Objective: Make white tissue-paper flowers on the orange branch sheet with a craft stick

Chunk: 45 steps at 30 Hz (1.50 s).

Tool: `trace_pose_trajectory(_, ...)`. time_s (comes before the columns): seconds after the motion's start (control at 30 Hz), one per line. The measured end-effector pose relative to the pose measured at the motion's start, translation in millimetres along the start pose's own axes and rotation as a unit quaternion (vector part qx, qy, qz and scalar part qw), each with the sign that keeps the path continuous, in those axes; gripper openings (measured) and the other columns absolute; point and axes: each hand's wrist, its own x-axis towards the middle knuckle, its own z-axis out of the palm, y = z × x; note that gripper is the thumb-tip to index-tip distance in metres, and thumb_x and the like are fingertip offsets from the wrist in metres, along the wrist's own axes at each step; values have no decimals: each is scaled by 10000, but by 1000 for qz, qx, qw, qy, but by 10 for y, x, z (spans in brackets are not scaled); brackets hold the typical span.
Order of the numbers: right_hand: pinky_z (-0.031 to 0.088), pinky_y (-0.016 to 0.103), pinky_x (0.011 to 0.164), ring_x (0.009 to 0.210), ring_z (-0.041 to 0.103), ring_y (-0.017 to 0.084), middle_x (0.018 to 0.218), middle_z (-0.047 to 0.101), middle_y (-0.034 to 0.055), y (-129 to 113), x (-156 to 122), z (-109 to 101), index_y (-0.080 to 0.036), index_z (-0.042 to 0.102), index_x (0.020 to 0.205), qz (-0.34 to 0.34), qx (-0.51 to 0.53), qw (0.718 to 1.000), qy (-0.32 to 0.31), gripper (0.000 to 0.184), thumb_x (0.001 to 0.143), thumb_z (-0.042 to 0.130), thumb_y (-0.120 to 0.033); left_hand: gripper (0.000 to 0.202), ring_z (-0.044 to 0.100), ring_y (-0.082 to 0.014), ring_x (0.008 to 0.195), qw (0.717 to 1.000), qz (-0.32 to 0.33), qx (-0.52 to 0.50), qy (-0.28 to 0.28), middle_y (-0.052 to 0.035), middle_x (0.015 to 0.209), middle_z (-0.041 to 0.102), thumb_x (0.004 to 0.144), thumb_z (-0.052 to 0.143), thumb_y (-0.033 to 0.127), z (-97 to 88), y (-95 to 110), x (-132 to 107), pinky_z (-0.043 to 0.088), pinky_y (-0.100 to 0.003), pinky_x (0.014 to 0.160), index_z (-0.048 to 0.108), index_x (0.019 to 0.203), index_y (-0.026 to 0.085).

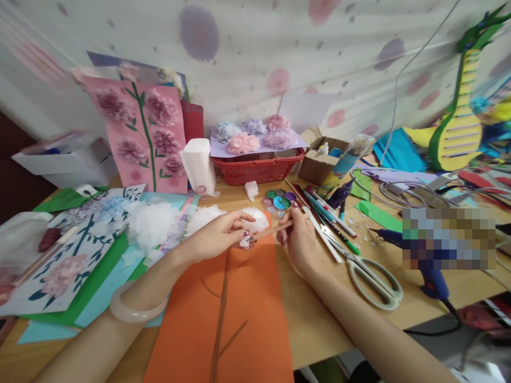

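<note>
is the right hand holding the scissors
No, the right hand pinches a thin wooden stick and the left hand a tissue tuft, while the scissors lie untouched on the table.

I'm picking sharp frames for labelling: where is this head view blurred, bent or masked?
Head view: sharp in the middle, on the left hand pinching white tissue, the right hand holding a wooden stick, and the orange paper; smeared at the edges, like the white boxes; wall lines bow; a pixelated block masks the right side.

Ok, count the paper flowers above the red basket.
5: blue flower back left, purple flower back middle, pink flower back right, pale-pink flower front left, lilac flower front right. Maybe more behind.
</note>
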Motion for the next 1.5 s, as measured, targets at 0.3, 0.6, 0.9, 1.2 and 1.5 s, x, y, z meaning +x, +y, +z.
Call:
trace_pose_trajectory(0.3,352,261,407,375,451,134,406,466,-46,-45,60,-18,-240,495,628,-11,12,1000,23,444,916,437,-573,425,721,-199,878,998,6,37,48,-68,953,732,726,657,145,-162,-6,16,554,-323,747,556,1138,170)
trace_pose_trajectory(0.6,324,248,440,397,441,111,420,474,-41,-52,54,-10,-216,547,594,-108,-53,992,34,485,972,418,-492,365,724,-208,876,984,60,58,155,-63,898,765,702,662,158,-257,24,33,551,-386,842,562,1053,156)
trace_pose_trajectory(0.9,363,240,495,477,485,112,524,534,-31,36,11,25,-215,540,653,-131,-118,983,-49,508,986,387,-566,234,689,-175,846,980,65,108,154,-55,932,717,690,658,131,-218,-91,109,564,-376,855,621,919,157)
trace_pose_trajectory(1.2,376,244,525,508,494,118,563,541,-27,28,11,32,-218,548,651,-151,-118,981,-28,488,989,409,-541,240,669,-159,790,973,77,149,159,-20,842,688,689,610,79,-155,-197,140,565,-339,786,638,909,169)
trace_pose_trajectory(1.5,364,251,540,508,482,123,537,528,-32,27,6,40,-224,521,642,-159,-127,979,-13,494,1001,381,-532,181,682,-168,822,961,105,168,192,-40,867,719,743,613,110,-66,-287,172,550,-324,803,640,913,165)
